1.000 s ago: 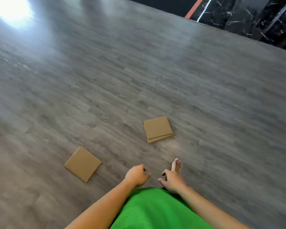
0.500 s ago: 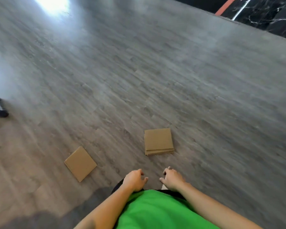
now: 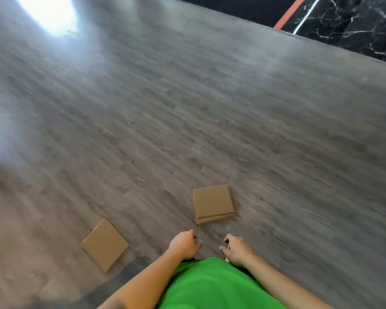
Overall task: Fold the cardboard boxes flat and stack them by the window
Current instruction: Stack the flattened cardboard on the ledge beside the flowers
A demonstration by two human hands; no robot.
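The small pile of flat brown cardboard squares (image 3: 213,204) lies on the grey wood-pattern floor (image 3: 232,119), and a single flat brown cardboard square (image 3: 105,244) rests well apart to its left. Compared with a second ago both lie nearer to the person, so I think they will be collected next. The left hand (image 3: 184,244) and right hand (image 3: 237,249) hang loosely curled, holding nothing, above the floor.

Both hands, left hand (image 3: 184,245) and right hand (image 3: 237,248), hold nothing; a flat cardboard stack (image 3: 213,204) lies just ahead, one flat box (image 3: 105,244) to their left.
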